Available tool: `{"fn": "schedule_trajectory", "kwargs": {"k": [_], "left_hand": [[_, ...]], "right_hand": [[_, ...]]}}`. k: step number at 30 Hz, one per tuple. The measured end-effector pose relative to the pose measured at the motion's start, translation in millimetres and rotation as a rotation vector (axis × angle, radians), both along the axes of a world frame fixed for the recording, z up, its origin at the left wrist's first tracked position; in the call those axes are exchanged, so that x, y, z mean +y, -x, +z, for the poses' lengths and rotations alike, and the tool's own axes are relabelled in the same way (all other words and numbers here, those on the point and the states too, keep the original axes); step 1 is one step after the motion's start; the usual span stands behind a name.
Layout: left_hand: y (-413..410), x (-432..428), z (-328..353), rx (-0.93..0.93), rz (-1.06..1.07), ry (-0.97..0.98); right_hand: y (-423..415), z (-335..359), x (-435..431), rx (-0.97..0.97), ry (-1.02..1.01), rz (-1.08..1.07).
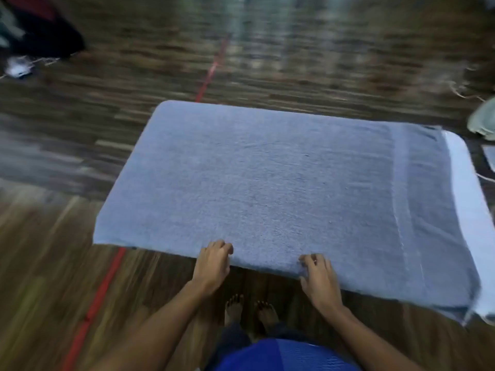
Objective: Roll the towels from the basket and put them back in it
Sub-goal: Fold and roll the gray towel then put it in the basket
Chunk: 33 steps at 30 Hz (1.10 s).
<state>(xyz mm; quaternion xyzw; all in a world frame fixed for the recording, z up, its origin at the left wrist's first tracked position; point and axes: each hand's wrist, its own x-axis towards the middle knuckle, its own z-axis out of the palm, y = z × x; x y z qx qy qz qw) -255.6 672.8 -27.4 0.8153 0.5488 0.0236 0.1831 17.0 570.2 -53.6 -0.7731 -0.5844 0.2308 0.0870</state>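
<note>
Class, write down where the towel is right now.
In the head view, the towel lies spread flat across the table at centre frame, its near edge gripped by the left hand and right hand.

Both bare forearms reach forward and down. The left grip (213,266) and right grip (318,279), knuckles up, curl their fingers over the near edge of the towel (267,183).

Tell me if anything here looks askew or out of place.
The towel lies flat, left hand and right hand gripping its near edge. Only its near right corner looks uneven: an under layer peeks out.
</note>
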Motion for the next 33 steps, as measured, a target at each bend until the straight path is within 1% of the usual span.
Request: {"fn": "schedule_trajectory", "kwargs": {"k": [3,6,10,12,15,18,19,20,21,23,24,26,27,29,31,33], "left_hand": [[12.6,28.4,-17.6,0.084,-0.228,0.021],[18.4,45.9,-31.9,0.167,-0.442,0.022],[18.3,54.5,-42.5,0.163,-0.586,0.017],[21.3,50.0,-44.5,0.146,-0.591,0.018],[25.4,39.2,-46.6,0.107,-0.508,0.031],[25.7,30.2,-45.7,0.09,-0.446,0.035],[24.2,27.3,-43.8,0.093,-0.438,0.024],[20.7,23.6,-40.4,0.104,-0.435,0.017],[15.1,19.9,-37.2,0.113,-0.435,0.013],[-0.7,13.8,-31.6,0.111,-0.439,0.001],[-10.7,11.6,-29.8,0.109,-0.44,-0.005],[-28.7,8.2,-30.7,0.12,-0.453,0.004],[-36.6,6.4,-31.7,0.124,-0.469,0.012],[-50.7,3.8,-32.3,0.151,-0.499,0.029],[-59.6,3.7,-34.8,0.176,-0.515,0.034],[-63.2,6.9,-36.5,0.197,-0.538,0.021]], "right_hand": [[1.0,-2.9,-1.1,-0.005,0.071,-0.043],[1.7,-4.1,5.5,-0.026,0.078,-0.067],[3.5,-4.3,10.5,-0.071,0.044,-0.044],[2.4,-3.3,6.9,-0.055,0.042,-0.05],[-0.2,-6.9,-4.0,-0.024,0.016,-0.072],[-5.5,-7.6,-11.7,0.059,0.007,-0.049],[-7.6,-6.5,-13.0,0.094,-0.014,-0.08],[-11.3,-4.6,-14.7,0.127,-0.049,-0.164],[-17.4,-2.8,-16.2,0.175,-0.084,-0.314],[-37.8,1.2,-20.2,0.263,-0.151,-0.711],[-51.7,1.7,-22.2,0.256,-0.167,-0.893],[-81.0,3.3,-27.6,0.257,-0.136,-1.207],[-95.0,3.4,-30.0,0.307,-0.111,-1.335],[-117.1,-1.4,-33.7,0.455,-0.045,-1.496],[-130.8,-6.6,-37.2,0.564,0.018,-1.536],[-139.8,-11.5,-41.7,0.635,0.005,-1.555]]}}
